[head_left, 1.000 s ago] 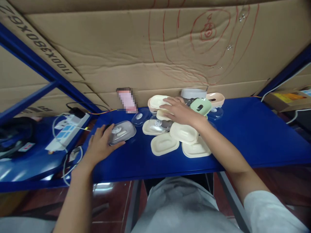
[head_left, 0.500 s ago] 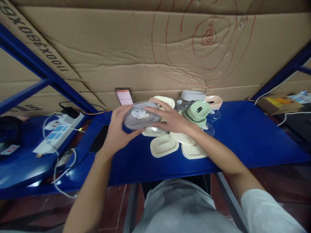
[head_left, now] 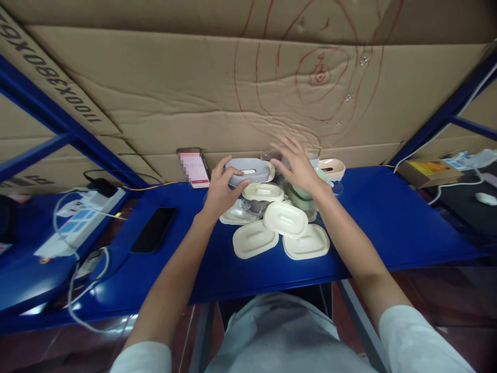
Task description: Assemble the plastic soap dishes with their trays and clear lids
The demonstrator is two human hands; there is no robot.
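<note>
My left hand (head_left: 218, 190) grips a grey oval soap box (head_left: 248, 171) by its left end, holding it above the pile at the back of the blue table (head_left: 388, 217). My right hand (head_left: 298, 165) hovers with fingers spread over green boxes (head_left: 301, 199) and a clear lid, holding nothing. Several cream oval lids (head_left: 285, 218) lie in front of the hands. A peach box (head_left: 332, 168) sits at the back right.
A black phone (head_left: 154, 235) lies flat on the table's left. A second phone (head_left: 193, 168) leans against the cardboard wall (head_left: 194, 93). A white power strip (head_left: 79, 220) with cables sits far left. A cardboard box (head_left: 430, 172) and a white mouse (head_left: 486, 198) are at right.
My left hand took the grey box from the table's left, both hands carried it over the pile, and now the right hand has let go and opened over the green boxes.
</note>
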